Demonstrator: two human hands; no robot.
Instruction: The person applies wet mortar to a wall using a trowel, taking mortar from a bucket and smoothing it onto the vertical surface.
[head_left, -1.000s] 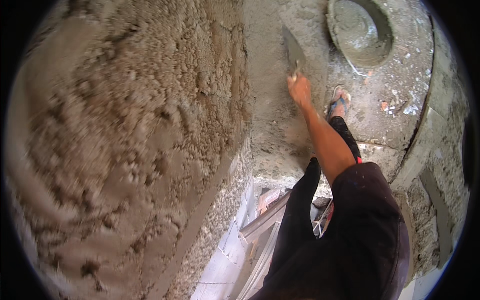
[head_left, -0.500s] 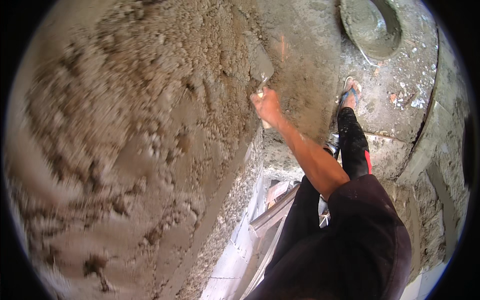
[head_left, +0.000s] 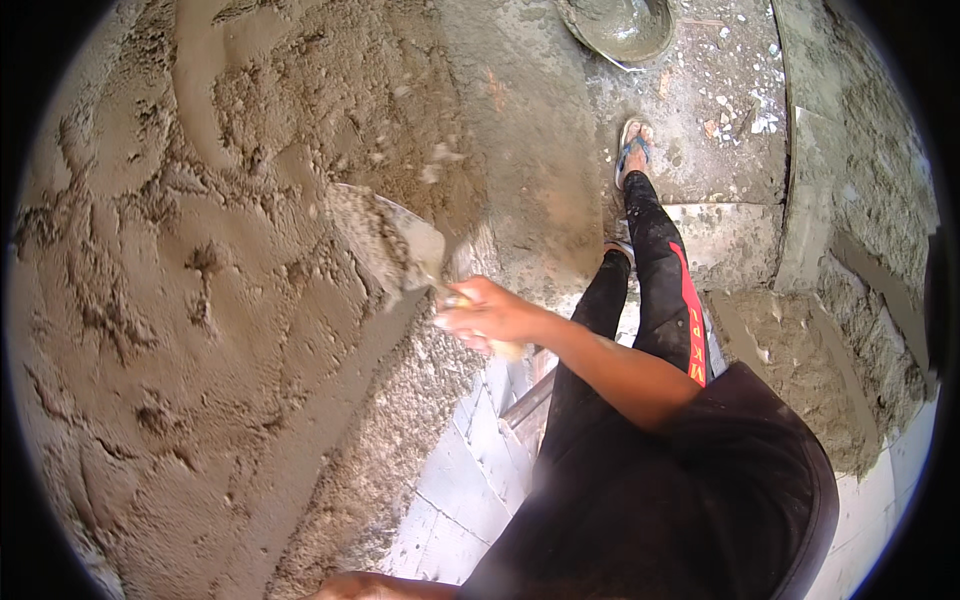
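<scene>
My right hand (head_left: 488,315) is closed around the pale handle of a trowel (head_left: 425,243). Grey-brown mortar covers much of the blade, which is somewhat blurred and lies against or just over a broad mortar-covered surface (head_left: 200,350) on my left. Ridges, pits and smoother swipes mark that mortar. Only part of my left hand (head_left: 355,587) shows at the bottom edge, near the lower end of the rough border strip (head_left: 400,430); its fingers are mostly cut off by the frame.
A round basin (head_left: 588,38) of wet mortar stands at the far right, beyond my sandalled foot (head_left: 633,145). White chips (head_left: 765,115) litter the concrete near it. Pale tiles (head_left: 465,480) and a plank (head_left: 530,402) lie beside my legs. More mortar (head_left: 790,365) coats the area on my right.
My right hand has brought the trowel left and nearer to me, and mortar now shows on its blade. My left hand has come into view at the bottom. The view has shifted.
</scene>
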